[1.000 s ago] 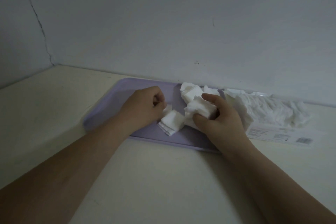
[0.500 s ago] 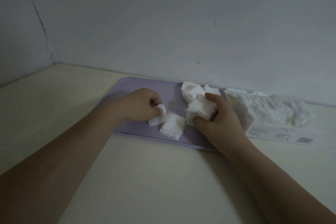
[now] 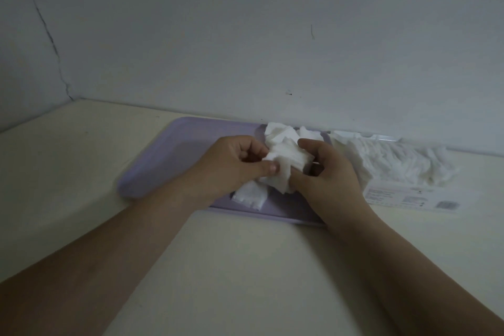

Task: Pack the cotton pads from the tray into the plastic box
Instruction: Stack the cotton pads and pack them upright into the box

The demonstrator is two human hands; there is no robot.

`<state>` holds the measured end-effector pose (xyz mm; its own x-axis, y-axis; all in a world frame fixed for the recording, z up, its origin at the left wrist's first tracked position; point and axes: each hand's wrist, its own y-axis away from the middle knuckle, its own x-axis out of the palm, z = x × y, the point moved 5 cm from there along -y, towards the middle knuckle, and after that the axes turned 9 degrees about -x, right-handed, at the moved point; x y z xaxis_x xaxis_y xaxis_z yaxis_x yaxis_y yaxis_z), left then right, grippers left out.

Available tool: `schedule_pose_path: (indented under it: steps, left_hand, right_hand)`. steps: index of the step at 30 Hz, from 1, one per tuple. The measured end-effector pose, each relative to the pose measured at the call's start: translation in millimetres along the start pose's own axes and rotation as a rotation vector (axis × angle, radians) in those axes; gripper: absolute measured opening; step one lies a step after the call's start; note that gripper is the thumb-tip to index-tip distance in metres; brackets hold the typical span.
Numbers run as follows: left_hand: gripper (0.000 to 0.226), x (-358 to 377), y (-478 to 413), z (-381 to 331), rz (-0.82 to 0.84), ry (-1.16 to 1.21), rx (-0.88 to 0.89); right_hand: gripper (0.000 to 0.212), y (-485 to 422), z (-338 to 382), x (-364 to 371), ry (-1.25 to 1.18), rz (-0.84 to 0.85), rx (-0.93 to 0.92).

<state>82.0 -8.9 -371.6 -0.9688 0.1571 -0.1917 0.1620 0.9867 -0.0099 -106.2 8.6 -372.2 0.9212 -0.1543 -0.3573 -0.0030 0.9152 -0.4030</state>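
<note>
cotton pads [image 3: 286,162]: white, square, bunched; I hold them over the tray [image 3: 177,153]
left hand [image 3: 234,163]: thumb pinching bunch
right hand [image 3: 327,172]: fingers curled round it
count: 1 tray, 1 plastic box [image 3: 395,195], 3 pad clumps on tray

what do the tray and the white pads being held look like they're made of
Tray: probably moulded plastic, smooth matt lilac, with a rounded raised rim. Cotton pads: soft white fibre, likely cotton; they bend and bunch where the left hand and right hand grip them. Dim light hides finer texture.
</note>
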Motion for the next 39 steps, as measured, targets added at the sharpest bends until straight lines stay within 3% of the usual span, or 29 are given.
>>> schedule_pose_path:
  steps: [8, 12, 14, 16, 19, 25, 29, 32, 36, 39]
  left_hand:
    - [0.015, 0.6, -1.2, 3.9, -0.062, -0.05, 0.035]
    - [0.015, 0.9, 0.1, 2.7, -0.066, -0.017, 0.039]
    - [0.018, 1.6, 0.8, 1.5, -0.089, -0.058, 0.047]
    - [0.017, 0.4, 0.1, 0.3, -0.087, -0.097, 0.051]
    - [0.013, -10.5, -4.6, -1.3, -0.018, -0.255, 0.061]
    - [0.054, -19.3, -5.2, 1.8, 0.153, -0.706, 0.027]
    - [0.029, -21.9, -3.0, -2.6, 0.228, -0.842, -0.039]
    - [0.02, -24.1, 0.7, -4.4, 0.225, -0.705, -0.058]
    - [0.019, -19.0, 4.2, -11.2, 0.203, -0.078, -0.081]
    - [0.019, -3.8, 3.5, -6.7, 0.203, 0.164, -0.078]
  right_hand:
    - [0.056, -1.5, -2.3, 0.6, -0.053, 0.015, 0.021]
    - [0.073, -0.8, -1.5, 4.3, -0.201, 0.072, 0.079]
    - [0.085, 0.5, 1.8, 5.8, -0.143, 0.117, 0.056]
    - [0.08, 1.3, 3.1, 5.5, -0.023, 0.103, 0.017]
    - [0.062, 0.5, 1.3, 1.7, 0.039, 0.039, -0.01]
    - [0.062, 0.2, 4.8, -0.7, 0.11, -0.03, -0.066]
    - [0.069, -2.0, -2.5, 6.9, 0.237, 0.107, -0.045]
    - [0.07, -0.7, -2.5, 6.6, 0.242, 0.139, -0.022]
    - [0.055, -1.0, 1.7, 0.2, 0.184, 0.062, -0.024]
    - [0.067, 0.4, 0.4, -0.9, 0.142, 0.062, 0.026]
